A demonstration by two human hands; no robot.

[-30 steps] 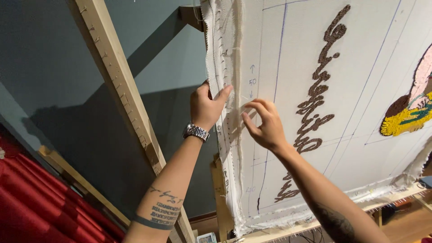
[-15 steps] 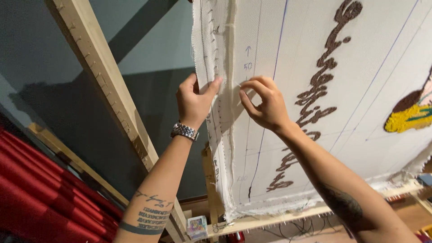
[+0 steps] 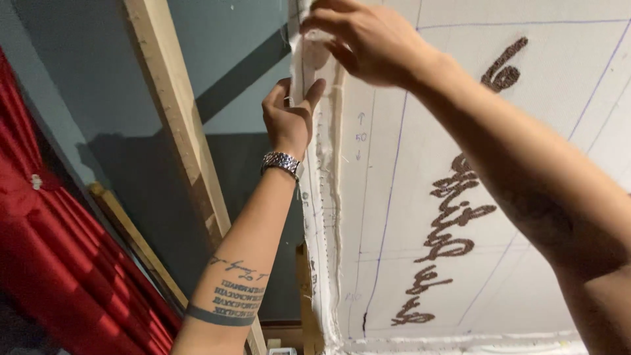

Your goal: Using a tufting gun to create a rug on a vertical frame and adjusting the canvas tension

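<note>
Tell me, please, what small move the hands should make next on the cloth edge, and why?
Probably shift the left hand a little up the cloth edge toward the right hand. Both pinch the frayed white edge along the frame, the right at the very top of the view, and the stretch between them looks slightly loose.

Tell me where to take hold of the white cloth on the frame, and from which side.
Grip the loose folded edge of the white cloth, probably from the left, open side. That edge hangs free along the frame's side as a thin strip, while the rest is stretched flat and gives no purchase. Both hands already pinch it there: the left hand lower down, the right hand higher up.
</note>
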